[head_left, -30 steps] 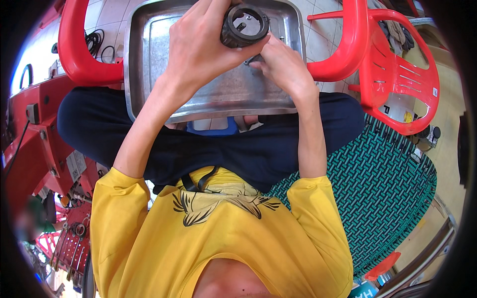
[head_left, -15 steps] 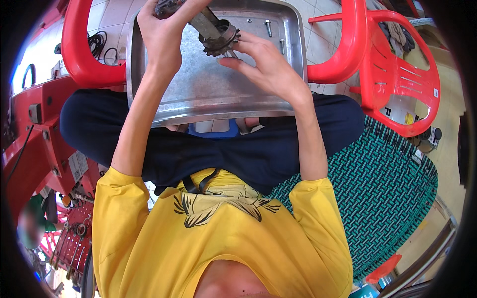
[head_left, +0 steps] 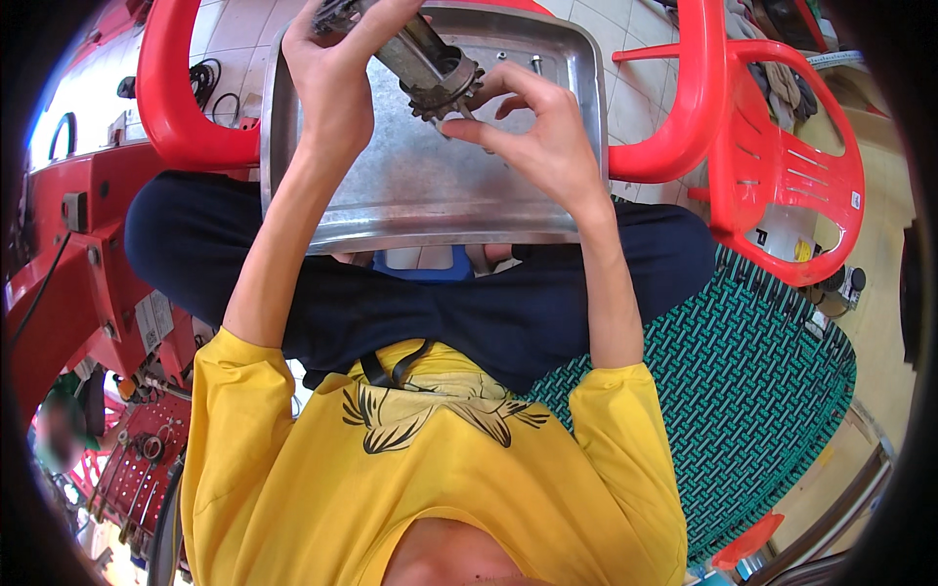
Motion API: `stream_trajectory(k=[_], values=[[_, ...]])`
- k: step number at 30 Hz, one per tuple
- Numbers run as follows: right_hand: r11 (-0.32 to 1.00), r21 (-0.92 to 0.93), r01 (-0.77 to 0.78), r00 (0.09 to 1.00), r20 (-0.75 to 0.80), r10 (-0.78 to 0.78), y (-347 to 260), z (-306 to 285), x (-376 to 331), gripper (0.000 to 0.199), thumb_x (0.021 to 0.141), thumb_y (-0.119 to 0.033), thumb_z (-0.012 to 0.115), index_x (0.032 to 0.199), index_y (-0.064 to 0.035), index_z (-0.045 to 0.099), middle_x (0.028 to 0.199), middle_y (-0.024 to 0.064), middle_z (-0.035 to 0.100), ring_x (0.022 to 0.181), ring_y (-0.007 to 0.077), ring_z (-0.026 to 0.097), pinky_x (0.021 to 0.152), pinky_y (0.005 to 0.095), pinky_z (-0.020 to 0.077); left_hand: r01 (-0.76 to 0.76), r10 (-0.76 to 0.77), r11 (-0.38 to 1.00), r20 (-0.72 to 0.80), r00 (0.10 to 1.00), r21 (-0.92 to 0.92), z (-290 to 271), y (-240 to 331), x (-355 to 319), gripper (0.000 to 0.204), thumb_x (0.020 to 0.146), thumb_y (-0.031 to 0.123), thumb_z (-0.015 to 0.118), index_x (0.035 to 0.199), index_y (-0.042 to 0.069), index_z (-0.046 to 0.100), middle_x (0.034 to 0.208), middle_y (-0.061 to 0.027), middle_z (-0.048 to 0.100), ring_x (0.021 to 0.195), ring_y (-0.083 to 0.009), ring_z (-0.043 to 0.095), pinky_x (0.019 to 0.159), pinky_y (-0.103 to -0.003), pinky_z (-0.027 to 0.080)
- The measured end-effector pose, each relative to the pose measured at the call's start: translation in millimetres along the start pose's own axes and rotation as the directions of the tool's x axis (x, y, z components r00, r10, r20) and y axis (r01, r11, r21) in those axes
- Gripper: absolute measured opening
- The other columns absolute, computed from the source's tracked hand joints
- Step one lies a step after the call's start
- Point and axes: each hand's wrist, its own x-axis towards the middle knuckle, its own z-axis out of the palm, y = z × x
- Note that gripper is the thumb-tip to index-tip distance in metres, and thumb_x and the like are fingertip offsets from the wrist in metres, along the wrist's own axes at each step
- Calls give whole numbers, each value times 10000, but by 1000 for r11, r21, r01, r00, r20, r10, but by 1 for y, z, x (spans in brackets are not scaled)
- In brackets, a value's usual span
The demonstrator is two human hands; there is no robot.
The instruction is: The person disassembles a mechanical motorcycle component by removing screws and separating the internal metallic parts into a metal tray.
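A dark, greasy metal shaft assembly (head_left: 410,61) with a toothed ring (head_left: 445,98) at its near end is held tilted over a metal tray (head_left: 391,190). Wrapped round its upper part is my left hand (head_left: 337,88); the far end runs up to the picture's edge, partly behind the fingers. My right hand (head_left: 547,142) is at the toothed end, thumb and forefinger bent around a thin, shiny, pin-like metal piece (head_left: 465,111). Its exact kind is too small to tell. Inside the tray, beyond my right hand, lie a bolt (head_left: 536,64) and a small nut-like piece (head_left: 502,56).
The tray rests across a red plastic chair (head_left: 645,156), over my crossed legs. Another red chair (head_left: 782,166) stands to the right, by a green woven seat (head_left: 743,391). Red machinery (head_left: 73,234) stands on the left, and a black cable (head_left: 203,83) lies on the tiled floor.
The shaft assembly has shifted slightly right and nearer, both hands moving with it. My right fingers have bent more at the toothed ring. The view has shifted a little.
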Motion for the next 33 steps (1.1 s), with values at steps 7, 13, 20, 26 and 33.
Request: stream_trajectory(k=[7, 13, 20, 26, 33], values=[[993, 114, -12, 999, -50, 17, 3, 9, -1, 502, 826, -124, 842, 1273, -44, 627, 1036, 65, 758, 933, 163, 668, 930, 331, 517, -62, 56, 993, 64, 996, 97, -3, -3, -4, 428, 742, 175, 905, 1065, 11, 677, 923, -38, 701, 836, -105, 663, 796, -258, 520], [990, 112, -90, 996, 4, 91, 1, 3, -1, 579, 819, -87, 835, 1342, -55, 589, 1068, 60, 751, 962, 158, 660, 948, 322, 510, -128, 83, 969, 209, 974, 210, -5, -1, -3, 484, 670, 165, 964, 1039, 33, 682, 921, -19, 690, 835, -82, 649, 788, -235, 517], [986, 164, 14, 994, -105, 4, 13, 16, 1, 402, 799, -150, 852, 1146, -13, 702, 939, 117, 772, 894, 226, 732, 807, 336, 520, -205, 135, 945, 268, 954, 255, -10, -5, -2, 467, 701, 242, 945, 1023, 31, 680, 921, -36, 686, 855, -101, 658, 804, -245, 518], [993, 108, -37, 997, -58, 43, -4, 12, 0, 246, 801, -189, 856, 902, 11, 755, 824, 129, 751, 780, 224, 693, 757, 342, 515, 250, -210, 896, 147, 967, -367, -7, -4, -3, 341, 953, 276, 722, 1170, 30, 631, 991, -67, 694, 924, -180, 698, 863, -330, 571], [997, 61, -51, 997, -53, 54, 7, 24, 1, 315, 770, -207, 887, 946, 7, 736, 839, 134, 744, 763, 236, 676, 779, 358, 520, 274, -156, 880, 309, 938, -387, -18, -30, 4, 470, 878, 308, 760, 1188, 23, 552, 1175, -147, 638, 1133, -251, 615, 1108, -408, 427]])
